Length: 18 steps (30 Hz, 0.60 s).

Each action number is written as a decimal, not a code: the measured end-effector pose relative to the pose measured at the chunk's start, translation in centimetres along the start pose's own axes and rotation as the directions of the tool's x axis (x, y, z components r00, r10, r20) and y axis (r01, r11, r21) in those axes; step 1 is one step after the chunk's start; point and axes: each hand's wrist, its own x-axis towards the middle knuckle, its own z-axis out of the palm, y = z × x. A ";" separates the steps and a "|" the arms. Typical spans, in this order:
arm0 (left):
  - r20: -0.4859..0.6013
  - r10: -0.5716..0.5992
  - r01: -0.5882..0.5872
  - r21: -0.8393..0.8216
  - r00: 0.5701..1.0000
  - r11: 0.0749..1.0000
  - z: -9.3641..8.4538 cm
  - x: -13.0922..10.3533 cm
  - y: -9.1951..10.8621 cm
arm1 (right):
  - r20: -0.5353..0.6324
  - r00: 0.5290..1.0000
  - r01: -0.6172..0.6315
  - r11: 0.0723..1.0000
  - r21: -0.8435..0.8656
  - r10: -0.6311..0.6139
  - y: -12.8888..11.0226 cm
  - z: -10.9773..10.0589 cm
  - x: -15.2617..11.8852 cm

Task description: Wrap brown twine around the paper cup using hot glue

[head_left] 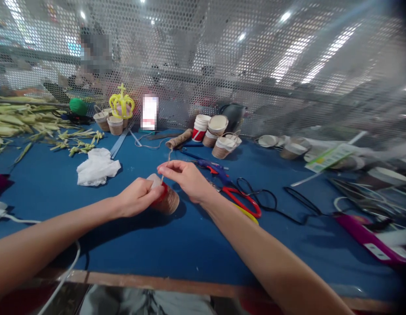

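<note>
My left hand (pixel 139 196) is closed around a paper cup (pixel 170 202) that lies tilted above the table, its lower part wound with brown twine and a red band showing near its rim. A strand of twine (pixel 170 154) runs from the cup up toward a brown twine roll (pixel 179 139) lying behind. My right hand (pixel 189 177) pinches this strand between thumb and fingers, close to the cup's red band. Part of the cup is hidden behind my left fingers.
Right of my hands lie a blue glue gun (pixel 217 170), red-handled scissors (pixel 244 202) and a black cable (pixel 270 197). Twine-wrapped cups (pixel 224 146) stand at the back. A crumpled white tissue (pixel 98 167) lies left, and a purple power strip (pixel 366 238) at the right.
</note>
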 end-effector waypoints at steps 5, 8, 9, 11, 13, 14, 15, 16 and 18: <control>0.018 -0.144 0.143 -0.277 0.989 0.950 -0.1 0.4 -0.1 | -0.146 0.987 0.051 0.995 -0.086 -0.063 -0.7 -1.3 -1.7; 0.071 -0.175 0.189 -0.428 0.982 0.884 0.1 0.6 0.1 | -0.188 0.977 0.072 0.987 -0.141 -0.098 -1.0 -1.8 -2.8; 0.084 -0.185 0.203 -0.455 0.979 0.867 0.2 0.5 0.2 | -0.195 0.975 0.076 0.984 -0.161 -0.107 -1.1 -1.8 -3.1; 0.104 -0.209 0.233 -0.489 0.972 0.841 0.5 0.5 0.4 | -0.199 0.973 0.076 0.977 -0.199 -0.116 -1.1 -1.8 -3.5; 0.115 -0.228 0.255 -0.502 0.967 0.826 0.7 0.4 0.6 | -0.199 0.973 0.074 0.971 -0.227 -0.120 -1.2 -1.8 -3.7; 0.116 -0.237 0.263 -0.506 0.965 0.822 0.7 0.3 0.7 | -0.198 0.972 0.077 0.969 -0.235 -0.125 -1.3 -1.8 -3.8; 0.116 -0.245 0.269 -0.507 0.963 0.819 0.7 0.3 0.8 | -0.197 0.971 0.082 0.967 -0.240 -0.131 -1.3 -1.7 -3.9; 0.116 -0.253 0.276 -0.507 0.961 0.817 0.7 0.3 0.9 | -0.196 0.971 0.089 0.966 -0.241 -0.138 -1.4 -1.7 -4.0; 0.125 -0.267 0.293 -0.492 0.956 0.820 0.7 0.2 1.1 | -0.193 0.970 0.102 0.965 -0.241 -0.151 -1.5 -1.7 -4.1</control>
